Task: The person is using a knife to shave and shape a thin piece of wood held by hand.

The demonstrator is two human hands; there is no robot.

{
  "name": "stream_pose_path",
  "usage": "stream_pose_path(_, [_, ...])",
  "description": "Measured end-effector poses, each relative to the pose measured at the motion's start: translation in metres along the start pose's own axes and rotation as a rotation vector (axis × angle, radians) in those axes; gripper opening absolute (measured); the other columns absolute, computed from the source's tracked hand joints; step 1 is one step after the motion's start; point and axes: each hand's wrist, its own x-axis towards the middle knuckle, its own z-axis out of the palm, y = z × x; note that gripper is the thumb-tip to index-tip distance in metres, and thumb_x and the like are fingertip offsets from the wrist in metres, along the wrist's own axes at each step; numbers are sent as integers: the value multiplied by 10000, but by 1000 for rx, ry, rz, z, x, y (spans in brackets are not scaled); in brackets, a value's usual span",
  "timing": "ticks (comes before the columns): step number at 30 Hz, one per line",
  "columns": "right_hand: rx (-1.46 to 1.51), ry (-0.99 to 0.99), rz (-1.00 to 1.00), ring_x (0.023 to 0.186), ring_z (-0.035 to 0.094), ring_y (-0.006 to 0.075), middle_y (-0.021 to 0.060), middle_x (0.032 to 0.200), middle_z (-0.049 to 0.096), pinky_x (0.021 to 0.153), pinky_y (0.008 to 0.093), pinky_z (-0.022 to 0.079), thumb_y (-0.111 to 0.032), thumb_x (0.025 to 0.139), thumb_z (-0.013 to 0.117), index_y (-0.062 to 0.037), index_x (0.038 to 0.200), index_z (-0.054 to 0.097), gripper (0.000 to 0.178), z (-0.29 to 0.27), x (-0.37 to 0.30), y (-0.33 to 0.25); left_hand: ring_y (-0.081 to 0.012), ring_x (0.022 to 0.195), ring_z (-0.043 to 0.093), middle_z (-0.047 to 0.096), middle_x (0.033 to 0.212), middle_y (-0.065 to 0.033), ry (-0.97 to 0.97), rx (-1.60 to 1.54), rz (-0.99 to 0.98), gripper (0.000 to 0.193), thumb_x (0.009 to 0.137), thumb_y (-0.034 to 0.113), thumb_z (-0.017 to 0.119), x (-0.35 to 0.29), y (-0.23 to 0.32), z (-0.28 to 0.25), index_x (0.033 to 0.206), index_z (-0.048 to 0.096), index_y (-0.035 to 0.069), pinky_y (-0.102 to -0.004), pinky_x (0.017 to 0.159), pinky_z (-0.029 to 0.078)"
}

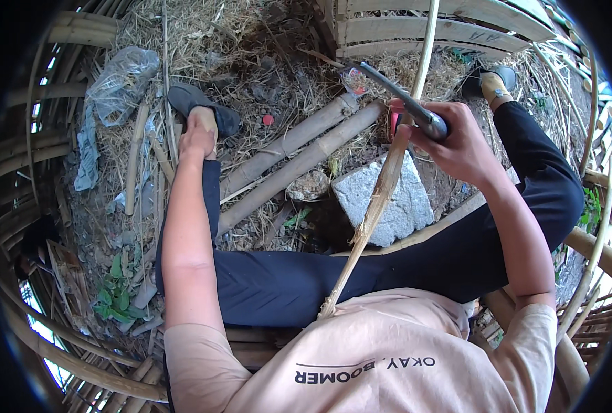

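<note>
Head view showed you seated on straw-covered ground, both legs in dark trousers stretched out ahead.

Far left: a crumpled clear plastic bag (121,79) lay on the straw, well apart from either hand.

Your left hand (198,134) rested at your left ankle, just behind the dark shoe (194,103). Its fingers were curled over the ankle, holding no tool. Whether the grip was tight could not be told from this angle.

Centre: two bamboo poles (296,162) lay side by side across the ground, running diagonally between your legs. A small red cap (268,120) sat on the straw just above them. A grey stone block (387,199) stood to the right of the poles.

The bamboo strip (375,206) ran from your chest upward across the stone block, its lower end frayed against your shirt and its upper part passing directly under your right hand.

Your right hand (457,141) was closed in a fist around the handle of a knife (395,93). The blade pointed up and left, away from the hand, and lay against the bamboo strip just beside your knuckles. Hand, knife and strip met at one spot above the stone block.

Upper right: a slatted bamboo frame (430,31) stood behind your right foot.
</note>
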Motion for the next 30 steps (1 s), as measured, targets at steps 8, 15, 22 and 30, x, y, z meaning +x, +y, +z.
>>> stream_pose_path(8, [2, 52, -146, 624, 502, 88, 101, 654, 568, 599, 326, 479, -148, 893, 729, 8, 1222, 690, 366, 5, 4, 25, -412, 1447, 340, 362, 1529, -312, 44, -292, -43, 872, 959, 434, 601, 30, -40, 14, 1531, 209, -93, -423, 1202, 272])
stream_pose_path(15, [38, 10, -41, 589, 461, 80, 49, 620, 502, 557, 304, 437, -155, 887, 739, 17, 1213, 693, 371, 2, 3, 10, -426, 1446, 341, 222, 1621, -247, 203, 97, 34, 846, 962, 371, 610, -11, 27, 18, 1555, 165, -36, -452, 1135, 380])
stream_pose_path(22, [77, 1, -186, 572, 536, 95, 88, 643, 604, 579, 325, 481, -161, 885, 736, -33, 1269, 682, 408, 12, 8, 20, -359, 1258, 578, 598, 1365, -213, 105, 383, -188, 527, 990, 421, 531, -62, -14, -45, 1273, 630, -12, -477, 1059, 449])
stream_pose_path(30, [62, 57, -181, 575, 624, 151, 106, 675, 673, 583, 353, 507, -183, 887, 739, -17, 1233, 695, 386, 9, 4, 24, -188, 1106, 626, 672, 1157, -92, -453, -1055, 614, 532, 1079, 460, 399, -266, 159, -71, 1353, 534, 24, -338, 940, 489])
